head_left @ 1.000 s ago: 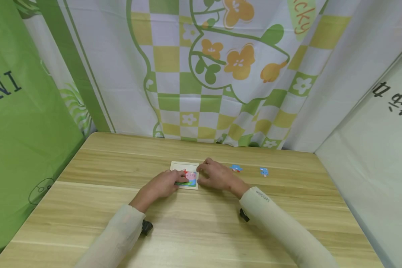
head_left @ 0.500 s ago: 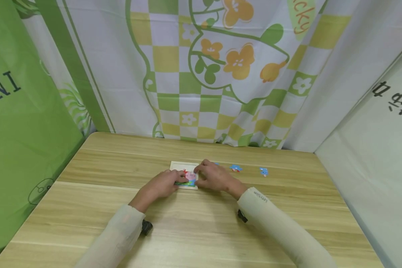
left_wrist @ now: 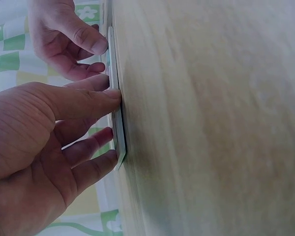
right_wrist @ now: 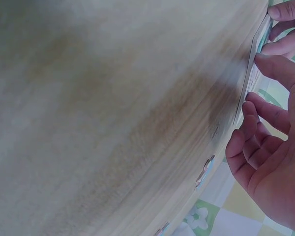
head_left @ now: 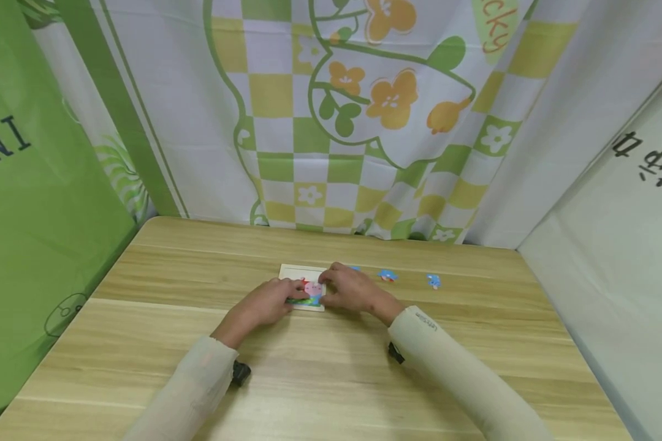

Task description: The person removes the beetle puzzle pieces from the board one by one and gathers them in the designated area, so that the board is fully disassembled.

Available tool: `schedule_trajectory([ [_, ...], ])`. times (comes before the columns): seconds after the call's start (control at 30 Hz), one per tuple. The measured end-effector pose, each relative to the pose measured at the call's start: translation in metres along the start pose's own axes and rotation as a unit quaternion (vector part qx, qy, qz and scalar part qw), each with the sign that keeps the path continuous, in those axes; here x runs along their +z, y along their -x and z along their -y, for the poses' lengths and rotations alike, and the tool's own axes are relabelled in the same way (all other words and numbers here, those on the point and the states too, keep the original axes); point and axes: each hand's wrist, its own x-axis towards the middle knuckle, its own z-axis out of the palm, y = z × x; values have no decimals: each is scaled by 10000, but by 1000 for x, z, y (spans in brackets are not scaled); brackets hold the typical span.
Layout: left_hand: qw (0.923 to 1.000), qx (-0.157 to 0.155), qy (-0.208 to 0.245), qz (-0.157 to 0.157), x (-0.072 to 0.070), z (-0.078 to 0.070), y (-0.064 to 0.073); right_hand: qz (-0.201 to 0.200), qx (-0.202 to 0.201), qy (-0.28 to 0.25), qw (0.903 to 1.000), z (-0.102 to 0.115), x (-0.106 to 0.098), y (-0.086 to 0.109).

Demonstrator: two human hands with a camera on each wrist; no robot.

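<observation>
A small wooden puzzle tray (head_left: pixel 295 273) lies on the table, its lower part filled with a colourful cartoon picture (head_left: pixel 313 289); the upper part shows bare board. My left hand (head_left: pixel 270 301) rests on the tray's left side, fingers extended over the picture. In the left wrist view its thumb (left_wrist: pixel 112 94) touches the near edge. From the right, my right hand (head_left: pixel 353 290) pinches at a puzzle piece by the tray's right side with thumb (right_wrist: pixel 270 64) and index finger, the other fingers curled. The piece is mostly hidden by those fingers.
Blue puzzle pieces lie to the right: one partly behind the right hand (head_left: pixel 355 268), one with some red (head_left: pixel 387 275), another farther right (head_left: pixel 433 281). A patterned curtain (head_left: pixel 331 171) hangs behind the wooden table (head_left: pixel 320 380).
My right hand has shifted slightly left, its fingertips now over the tray's right edge, uncovering a blue piece behind it. The left hand stays in place.
</observation>
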Motion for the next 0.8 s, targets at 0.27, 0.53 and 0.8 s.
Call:
schedule_trajectory([
  [0.27, 10000, -40, 0, 31, -1, 1, -1, -33, -25, 16, 10000, 0, 0, -2],
  [0.53, 10000, 9, -51, 62, -2, 1, -3, -29, 51, -58, 10000, 4, -3, -1],
  [0.8, 10000, 29, 0, 77, -2, -1, -3, -40, 204, 51, 9998, 6, -2, 0],
])
